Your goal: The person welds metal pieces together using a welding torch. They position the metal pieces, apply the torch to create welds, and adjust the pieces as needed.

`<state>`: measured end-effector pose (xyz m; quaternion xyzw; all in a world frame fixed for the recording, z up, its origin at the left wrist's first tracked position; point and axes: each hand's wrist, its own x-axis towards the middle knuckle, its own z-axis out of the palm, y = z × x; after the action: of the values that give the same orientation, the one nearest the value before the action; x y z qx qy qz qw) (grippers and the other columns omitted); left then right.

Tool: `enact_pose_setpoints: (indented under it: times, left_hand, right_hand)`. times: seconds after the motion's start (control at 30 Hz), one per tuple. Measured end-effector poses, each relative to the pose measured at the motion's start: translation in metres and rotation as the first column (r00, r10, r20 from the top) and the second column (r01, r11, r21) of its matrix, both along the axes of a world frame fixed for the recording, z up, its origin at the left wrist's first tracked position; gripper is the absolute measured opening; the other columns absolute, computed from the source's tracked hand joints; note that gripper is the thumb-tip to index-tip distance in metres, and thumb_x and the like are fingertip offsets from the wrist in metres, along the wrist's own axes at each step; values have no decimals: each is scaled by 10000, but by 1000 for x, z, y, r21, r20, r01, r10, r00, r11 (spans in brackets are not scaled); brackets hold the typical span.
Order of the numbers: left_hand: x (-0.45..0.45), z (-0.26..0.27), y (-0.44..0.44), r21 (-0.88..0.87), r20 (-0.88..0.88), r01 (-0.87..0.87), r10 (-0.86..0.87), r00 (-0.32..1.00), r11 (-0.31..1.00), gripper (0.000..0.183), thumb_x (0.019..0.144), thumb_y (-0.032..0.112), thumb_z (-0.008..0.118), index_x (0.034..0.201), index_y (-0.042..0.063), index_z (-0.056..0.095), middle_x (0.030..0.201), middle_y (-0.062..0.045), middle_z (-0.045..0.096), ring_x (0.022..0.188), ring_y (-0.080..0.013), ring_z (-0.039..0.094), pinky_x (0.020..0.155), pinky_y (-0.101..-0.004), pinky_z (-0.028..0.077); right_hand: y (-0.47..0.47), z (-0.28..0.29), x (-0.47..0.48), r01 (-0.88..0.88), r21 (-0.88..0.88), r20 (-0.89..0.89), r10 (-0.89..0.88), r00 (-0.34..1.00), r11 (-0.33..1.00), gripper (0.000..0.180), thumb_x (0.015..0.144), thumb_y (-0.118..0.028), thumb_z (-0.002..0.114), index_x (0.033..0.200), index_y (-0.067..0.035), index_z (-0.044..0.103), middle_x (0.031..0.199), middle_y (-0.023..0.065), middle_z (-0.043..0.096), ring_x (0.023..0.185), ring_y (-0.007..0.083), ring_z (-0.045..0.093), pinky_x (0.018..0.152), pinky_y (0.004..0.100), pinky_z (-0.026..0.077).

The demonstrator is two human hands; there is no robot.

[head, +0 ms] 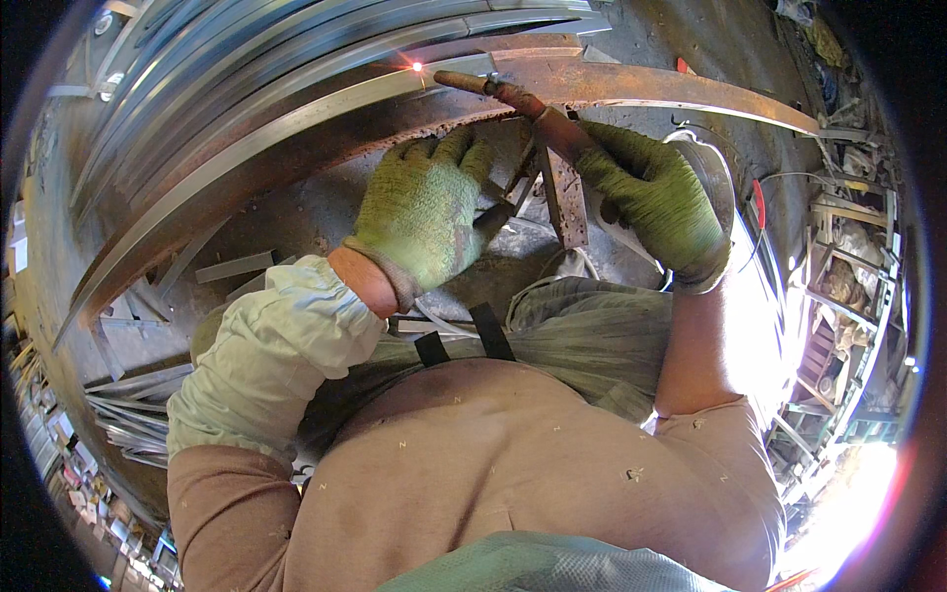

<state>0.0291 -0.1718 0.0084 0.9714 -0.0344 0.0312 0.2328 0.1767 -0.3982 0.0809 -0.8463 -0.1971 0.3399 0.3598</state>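
My right hand [651, 192], in a worn green work glove, is closed around the handle of a welding torch [533, 111]. The torch's narrow nozzle points left, and a small bright glow with orange sparks shines just beyond its tip, on a long metal bar [296, 122]. My left hand [422, 214], gloved in the same green, lies with its fingers spread against the near edge of a rusty steel beam [325, 144]. Whether its fingertips grip that edge cannot be seen. A short rusty metal piece [564, 196] stands between my hands.
Several long metal profiles [296, 44] lie beyond the beam. Metal offcuts [235, 268] are on the floor at left, with a stack of thin bars [137, 414] lower down. A round metal container [710, 159] stands by my right wrist. Metal frames [851, 311] crowd the right side.
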Motion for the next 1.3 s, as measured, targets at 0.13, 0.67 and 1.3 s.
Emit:
enact_pose_setpoints:
  times: [0.13, 0.67, 1.3]
  left_hand:
    - [0, 3, -5, -242, 86, 41, -21, 996, 969, 849, 885, 360, 877, 1589, 1, 565, 1449, -279, 693, 1328, -481, 669, 1141, -538, 533]
    - [-5, 5, -7, -345, 120, 35, 7, 993, 938, 799, 897, 394, 872, 1521, -18, 590, 1418, -279, 694, 1268, -469, 691, 1098, -537, 544]
    - [-7, 8, -5, -267, 124, 23, 11, 992, 964, 927, 873, 384, 919, 1621, -2, 530, 1501, -305, 654, 1322, -497, 682, 1141, -537, 540]
  right_hand:
    - [10, 10, -6, -8, -30, -40, 6, 999, 1000, 444, 1105, -292, 721, 1480, -56, 732, 1308, 166, 799, 1225, 255, 751, 1063, 385, 565]
    - [15, -2, -12, -89, 7, 157, 87, 984, 996, 428, 1121, -314, 751, 1478, -78, 758, 1043, 13, 822, 878, 42, 667, 805, 237, 554]
    - [10, -15, -10, -64, 102, 19, 62, 998, 993, 415, 1130, -243, 751, 1512, -82, 737, 1267, 37, 816, 1119, 94, 698, 1024, 272, 549]
